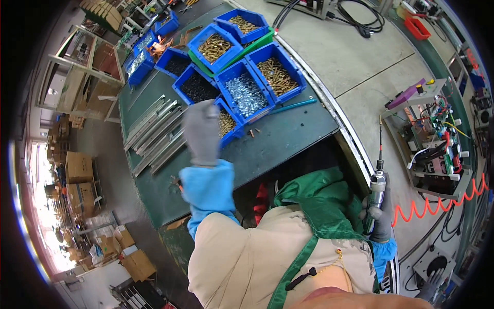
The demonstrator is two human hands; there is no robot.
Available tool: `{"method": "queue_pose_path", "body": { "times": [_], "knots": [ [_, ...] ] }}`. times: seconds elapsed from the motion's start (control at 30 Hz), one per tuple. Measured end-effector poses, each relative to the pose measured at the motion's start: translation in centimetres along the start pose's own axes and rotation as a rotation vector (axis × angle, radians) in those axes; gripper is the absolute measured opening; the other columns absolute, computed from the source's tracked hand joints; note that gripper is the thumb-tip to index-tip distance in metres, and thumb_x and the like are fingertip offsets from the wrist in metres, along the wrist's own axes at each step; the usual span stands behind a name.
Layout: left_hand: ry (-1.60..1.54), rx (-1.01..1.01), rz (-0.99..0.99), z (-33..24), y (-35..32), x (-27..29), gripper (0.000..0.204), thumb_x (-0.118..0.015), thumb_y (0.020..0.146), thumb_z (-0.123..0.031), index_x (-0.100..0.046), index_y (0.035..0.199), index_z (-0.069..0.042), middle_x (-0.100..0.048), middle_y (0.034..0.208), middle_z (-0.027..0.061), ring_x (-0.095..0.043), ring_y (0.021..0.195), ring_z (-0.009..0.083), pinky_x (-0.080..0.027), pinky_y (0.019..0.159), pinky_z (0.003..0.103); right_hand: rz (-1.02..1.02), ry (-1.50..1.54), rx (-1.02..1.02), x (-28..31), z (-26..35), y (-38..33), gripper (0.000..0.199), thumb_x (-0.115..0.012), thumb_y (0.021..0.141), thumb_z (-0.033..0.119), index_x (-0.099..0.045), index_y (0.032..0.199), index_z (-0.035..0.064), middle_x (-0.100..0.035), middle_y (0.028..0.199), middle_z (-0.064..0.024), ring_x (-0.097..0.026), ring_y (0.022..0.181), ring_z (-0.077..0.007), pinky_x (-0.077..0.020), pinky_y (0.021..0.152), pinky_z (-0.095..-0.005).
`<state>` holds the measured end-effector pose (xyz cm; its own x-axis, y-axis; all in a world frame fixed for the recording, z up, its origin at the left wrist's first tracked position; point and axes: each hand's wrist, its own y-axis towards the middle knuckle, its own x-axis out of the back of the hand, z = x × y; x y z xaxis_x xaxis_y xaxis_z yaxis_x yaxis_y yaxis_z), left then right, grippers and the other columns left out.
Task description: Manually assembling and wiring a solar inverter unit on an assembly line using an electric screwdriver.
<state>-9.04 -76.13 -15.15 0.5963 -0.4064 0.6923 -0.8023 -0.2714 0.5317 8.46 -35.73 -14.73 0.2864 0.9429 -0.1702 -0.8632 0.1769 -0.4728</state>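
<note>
Right hand (382,219): my gloved fingers are wrapped tight around the pneumatic screwdriver (377,188), held upright at my right side, bit up.
Air hose (437,203): an orange coil runs from beside the screwdriver toward the right.
Left hand (202,131): gloved and raised over the bench with nothing in it; I cannot tell whether the fingers are spread or bunched.
Nearest bin (229,122): blue, with brass-coloured screws, just beside my left hand.
Neighbouring bin (246,92): blue, with silver screws.
Metal rails (154,131): on the green bench (288,136), left of my hand.
</note>
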Motion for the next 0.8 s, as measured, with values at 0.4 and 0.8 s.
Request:
{"method": "queue_pose_path", "body": {
  "times": [0.4,0.8],
  "knots": [
    [0.638,0.131,0.443,15.8,-3.5,6.5,0.03,-0.078,0.072,-0.022,-0.067,0.099,-0.015,-0.056,0.11,0.0061,-0.053,0.108,0.0294,-0.045,0.091,0.042,0.027,-0.136,0.014,-4.0,-0.1,0.1,0.109,-0.074,0.058,0.039,-0.024,0.151,0.015,-0.053,0.082,-0.0065,-0.054,0.057,-0.0124,-0.0473,0.049,-0.0235],
    [-0.047,0.044,0.058,11.3,2.9,10.2,0.021,-0.067,0.082,-0.002,-0.058,0.1,-0.001,-0.062,0.094,0.0131,-0.061,0.083,0.0244,-0.049,0.076,0.033,0.081,-0.208,0.046,-4.3,0.1,-0.1,0.109,-0.074,0.057,0.033,-0.023,0.151,0.0134,-0.055,0.082,-0.0075,-0.056,0.059,-0.0132,-0.0492,0.051,-0.0245]
  ]
}}
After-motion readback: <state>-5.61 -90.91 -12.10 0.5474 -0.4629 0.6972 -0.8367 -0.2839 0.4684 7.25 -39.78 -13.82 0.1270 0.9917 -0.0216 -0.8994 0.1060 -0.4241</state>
